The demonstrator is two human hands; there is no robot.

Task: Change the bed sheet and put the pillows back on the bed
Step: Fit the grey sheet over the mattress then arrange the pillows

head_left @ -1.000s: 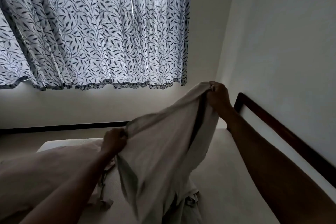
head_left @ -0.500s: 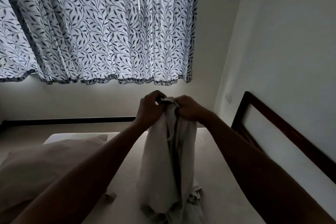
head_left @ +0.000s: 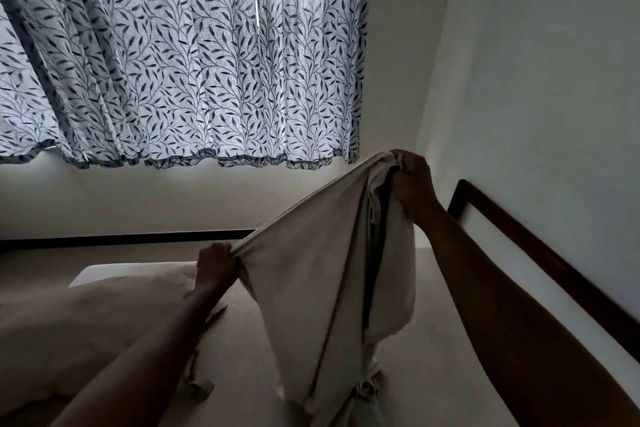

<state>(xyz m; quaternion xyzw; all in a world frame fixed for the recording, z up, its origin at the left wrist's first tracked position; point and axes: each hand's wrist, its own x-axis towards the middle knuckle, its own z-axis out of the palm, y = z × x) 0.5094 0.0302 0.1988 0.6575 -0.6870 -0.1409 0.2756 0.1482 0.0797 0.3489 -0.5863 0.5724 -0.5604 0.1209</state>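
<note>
A pale cloth cover (head_left: pixel 322 288) with fabric ties hangs over the bare mattress (head_left: pixel 433 350), stretched between my two hands. My right hand (head_left: pixel 410 180) grips its upper corner, raised near the wall. Lower and to the left, my left hand (head_left: pixel 216 265) grips the other end of the same top edge. The cloth's lower part drapes down onto the mattress at the bottom centre. A beige pillow (head_left: pixel 79 329) lies on the mattress at the left, partly behind my left forearm.
A dark wooden headboard (head_left: pixel 540 253) runs along the white wall on the right. A leaf-patterned curtain (head_left: pixel 180 52) hangs over the window behind the bed. A dark skirting strip (head_left: pixel 121 239) lines the far wall.
My hands were together at the cloth's top half a second ago. They have now pulled apart, the right hand up and right, the left hand down and left, spreading the cloth.
</note>
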